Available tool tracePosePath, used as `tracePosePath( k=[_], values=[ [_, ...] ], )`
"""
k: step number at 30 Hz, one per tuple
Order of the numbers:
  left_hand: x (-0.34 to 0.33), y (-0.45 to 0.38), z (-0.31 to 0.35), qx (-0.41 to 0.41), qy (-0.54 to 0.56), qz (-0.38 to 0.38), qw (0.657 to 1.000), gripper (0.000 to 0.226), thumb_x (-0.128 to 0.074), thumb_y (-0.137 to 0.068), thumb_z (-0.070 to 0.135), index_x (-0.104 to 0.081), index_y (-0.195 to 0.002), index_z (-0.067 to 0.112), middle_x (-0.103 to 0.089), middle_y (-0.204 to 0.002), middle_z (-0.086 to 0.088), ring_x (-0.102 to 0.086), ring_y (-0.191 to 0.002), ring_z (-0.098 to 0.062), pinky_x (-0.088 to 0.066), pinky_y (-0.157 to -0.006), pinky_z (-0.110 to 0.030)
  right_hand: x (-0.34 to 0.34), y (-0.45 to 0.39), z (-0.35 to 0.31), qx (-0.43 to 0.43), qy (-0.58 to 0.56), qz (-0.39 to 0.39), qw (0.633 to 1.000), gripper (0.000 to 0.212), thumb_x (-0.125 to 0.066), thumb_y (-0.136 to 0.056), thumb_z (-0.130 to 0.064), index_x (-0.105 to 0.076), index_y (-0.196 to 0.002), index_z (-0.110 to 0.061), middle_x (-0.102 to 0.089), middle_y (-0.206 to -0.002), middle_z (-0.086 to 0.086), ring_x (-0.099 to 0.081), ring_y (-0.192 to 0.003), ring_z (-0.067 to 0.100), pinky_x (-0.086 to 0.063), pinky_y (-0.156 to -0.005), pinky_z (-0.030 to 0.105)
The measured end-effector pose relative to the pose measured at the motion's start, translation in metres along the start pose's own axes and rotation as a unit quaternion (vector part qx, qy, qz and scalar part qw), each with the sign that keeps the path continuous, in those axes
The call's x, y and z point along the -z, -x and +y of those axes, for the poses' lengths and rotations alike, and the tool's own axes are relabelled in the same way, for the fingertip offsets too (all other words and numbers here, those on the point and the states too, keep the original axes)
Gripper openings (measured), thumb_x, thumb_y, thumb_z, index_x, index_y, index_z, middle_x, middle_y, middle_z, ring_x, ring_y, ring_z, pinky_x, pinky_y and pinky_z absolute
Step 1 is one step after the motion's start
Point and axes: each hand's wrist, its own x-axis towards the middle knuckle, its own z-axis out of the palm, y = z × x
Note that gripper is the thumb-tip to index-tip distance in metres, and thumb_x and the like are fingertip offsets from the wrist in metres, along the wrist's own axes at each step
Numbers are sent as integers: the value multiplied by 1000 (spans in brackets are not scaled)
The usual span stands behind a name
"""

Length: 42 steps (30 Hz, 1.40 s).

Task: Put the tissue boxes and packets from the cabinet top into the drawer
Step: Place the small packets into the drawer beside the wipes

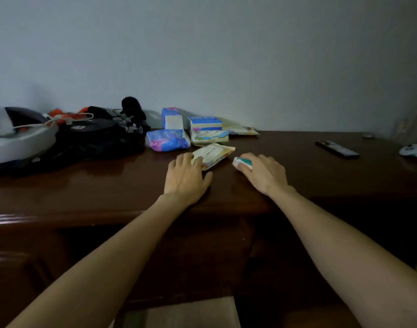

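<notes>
On the dark wooden cabinet top [297, 166], my left hand [186, 178] lies with its fingers on the near end of a beige tissue packet [214, 153]. My right hand [264, 172] covers a small white and teal packet [241, 163], fingers curled over it. Behind them lie a blue and purple packet [167, 139], an upright blue packet [172, 118], a blue and white tissue box [205, 123] stacked on a pale packet [209, 137], and a flat beige packet [240, 129]. The drawer [193, 312] shows at the bottom edge.
A black bag [91, 138] with cables and a white and grey device [15, 136] fill the left of the cabinet top. A black remote [337, 149] and a white controller [413, 150] lie at the right. A plain wall stands behind.
</notes>
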Motion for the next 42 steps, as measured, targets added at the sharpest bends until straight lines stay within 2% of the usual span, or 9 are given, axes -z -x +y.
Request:
tracePosePath(
  k=[7, 12, 15, 18, 22, 27, 30, 36, 42],
  values=[
    [9, 156, 47, 104, 421, 97, 896, 34, -43, -98, 51, -55, -122, 31, -61, -111, 9, -61, -94, -3, -53, -80, -29, 6, 125, -56, 54, -250, 139, 957, 39, -48, -99, -47, -58, -136, -42, -68, -127, -11, -64, -115, 17, -52, -89, 36],
    [-31, 233, 55, 271, 862, -233, 361, 84, -41, -80, 86, -49, -144, 31, -58, -140, -16, -60, -123, -38, -47, -100, -61, -50, 230, -82, 23, -408, 62, 911, 34, -51, -96, -50, -57, -130, -50, -61, -120, -30, -59, -115, 1, -53, -92, 27],
    [-69, 284, 43, 295, 887, -264, 237, 94, -37, -81, 86, -52, -144, 19, -51, -147, -17, -47, -135, -40, -32, -113, -62, -112, 289, -90, 18, -363, 9, 932, 40, -53, -96, -37, -56, -136, -39, -58, -121, -18, -53, -117, 11, -52, -93, 34],
    [-107, 327, 35, 388, 874, -241, 166, 76, -49, -88, 73, -61, -132, 13, -60, -134, -10, -55, -126, -31, -38, -110, -47, -160, 329, -109, 31, -498, -111, 859, 43, -39, -100, 12, -44, -143, 8, -51, -135, 33, -48, -119, 38, -38, -104, 18],
    [-151, 362, 15, 507, 803, -253, 184, 57, -47, -89, 55, -64, -123, 12, -64, -126, -14, -54, -127, -33, -39, -105, -43, -208, 341, -90, -44, -515, -271, 812, 33, -54, -93, -45, -67, -123, -51, -69, -122, -25, -63, -112, -4, -47, -91, 10],
    [-186, 398, -2, 584, 753, -239, 188, 64, -50, -84, 62, -77, -101, 7, -73, -99, -17, -69, -90, -33, -54, -77, -39, -273, 360, -88, -90, -406, -410, 812, 43, -47, -95, -48, -56, -134, -33, -70, -124, 0, -67, -98, 12, -54, -83, 27],
    [-202, 416, -13, 648, 692, -228, 222, 63, -41, -88, 66, -66, -102, 10, -71, -80, -13, -69, -64, -28, -50, -65, -31, -300, 361, -95, -166, -387, -332, 844, 19, -51, -102, -27, -40, -116, -23, -62, -118, 3, -59, -76, 6, -46, -53, 9],
    [-213, 426, -44, 685, 652, -193, 263, 59, -40, -85, 66, -63, -97, 13, -68, -78, -10, -63, -69, -25, -40, -64, -30, -336, 353, -102, -304, -415, -492, 703, 48, -54, -103, -42, -40, -142, -18, -53, -137, 2, -58, -123, 26, -62, -74, 42],
    [-219, 426, -49, 658, 647, -195, 333, 60, -42, -91, 71, -65, -112, 19, -70, -110, -11, -66, -98, -27, -52, -79, -37, -332, 342, -91, -178, -377, -483, 770, 35, -65, -93, -53, -56, -117, -29, -57, -131, -2, -55, -97, 2, -53, -75, 29]
  ],
)
